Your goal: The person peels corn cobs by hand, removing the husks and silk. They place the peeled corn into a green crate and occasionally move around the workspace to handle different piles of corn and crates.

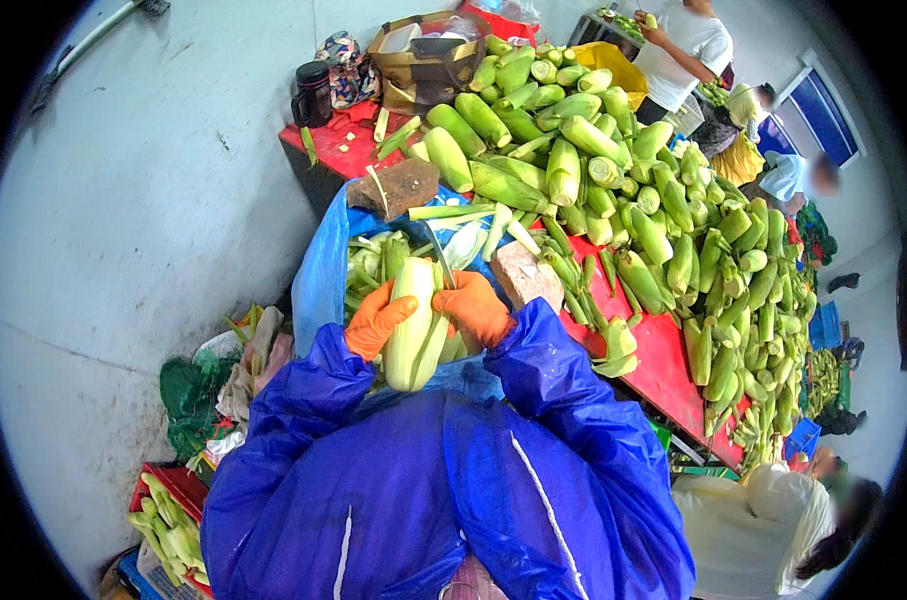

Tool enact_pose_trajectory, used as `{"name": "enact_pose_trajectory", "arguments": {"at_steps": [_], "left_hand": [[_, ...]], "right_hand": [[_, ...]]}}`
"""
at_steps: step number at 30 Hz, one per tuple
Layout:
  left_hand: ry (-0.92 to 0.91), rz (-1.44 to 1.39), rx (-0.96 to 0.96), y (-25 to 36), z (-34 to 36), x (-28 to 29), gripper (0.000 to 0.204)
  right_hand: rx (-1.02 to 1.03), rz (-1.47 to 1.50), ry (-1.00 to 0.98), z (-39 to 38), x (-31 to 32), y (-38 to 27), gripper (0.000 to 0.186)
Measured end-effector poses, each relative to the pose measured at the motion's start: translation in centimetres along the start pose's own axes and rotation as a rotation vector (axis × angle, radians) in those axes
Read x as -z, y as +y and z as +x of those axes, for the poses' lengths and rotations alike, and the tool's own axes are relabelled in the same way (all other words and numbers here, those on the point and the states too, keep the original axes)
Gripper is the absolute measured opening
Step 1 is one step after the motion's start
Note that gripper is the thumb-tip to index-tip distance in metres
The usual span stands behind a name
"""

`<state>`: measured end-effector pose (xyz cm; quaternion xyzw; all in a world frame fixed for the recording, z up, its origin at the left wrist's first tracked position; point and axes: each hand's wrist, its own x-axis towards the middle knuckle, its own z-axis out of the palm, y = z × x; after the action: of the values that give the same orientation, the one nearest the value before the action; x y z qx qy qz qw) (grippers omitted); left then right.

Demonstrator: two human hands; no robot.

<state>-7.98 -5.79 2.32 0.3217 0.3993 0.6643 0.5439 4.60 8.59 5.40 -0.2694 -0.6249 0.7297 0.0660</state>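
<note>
My left hand (376,322), in an orange glove, is wrapped round the side of a pale green ear of corn (410,345) still in its husk. The ear stands roughly lengthwise in front of my chest. At its right side my right hand (476,308), gloved in orange too, grips a knife (436,248); the thin blade points up and away to the left, and the handle is hidden in my fingers. A husk leaf hangs partly loose along the ear's right side. Under both hands lies a blue plastic sheet (318,270) holding cut husks and stalk ends.
Two bricks (395,187) (525,276) weigh down the sheet's far edge. A large heap of unhusked corn (573,150) covers the red table (663,360) ahead and right. A dark bottle (312,95) and a basket (428,65) stand far left. A red crate (178,485) sits lower left. Other people work at right.
</note>
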Motion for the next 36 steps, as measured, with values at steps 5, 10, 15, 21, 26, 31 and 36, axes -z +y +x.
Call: {"name": "enact_pose_trajectory", "arguments": {"at_steps": [5,10,15,21,26,31,36], "left_hand": [[0.118,0.057,-0.157,-1.4,0.8,0.2,0.062],[0.375,0.060,-0.262,-2.3,2.0,-2.8,0.052],[0.547,-0.316,-0.139,-3.4,3.4,-0.2,0.053],[0.668,-0.383,-0.344,-0.6,3.1,7.3,0.066],[0.452,-0.227,-0.216,-0.8,3.5,2.7,0.074],[0.290,-0.166,-0.226,-1.5,2.8,-0.3,0.062],[0.183,-0.086,-0.177,-0.7,1.5,-1.2,0.058]], "right_hand": [[-0.034,0.179,0.149,0.6,0.5,1.0,0.014],[-0.050,0.361,0.216,0.2,-0.2,2.0,0.021],[0.108,0.419,0.278,-1.7,0.0,1.7,0.021],[0.039,0.313,0.517,-2.3,10.0,6.6,0.018],[-0.017,-0.368,0.240,-1.8,2.5,-0.7,0.055],[0.129,-0.587,0.104,0.3,-1.3,-1.2,0.045],[-0.007,-0.327,0.112,0.0,-0.8,-0.3,0.023]]}}
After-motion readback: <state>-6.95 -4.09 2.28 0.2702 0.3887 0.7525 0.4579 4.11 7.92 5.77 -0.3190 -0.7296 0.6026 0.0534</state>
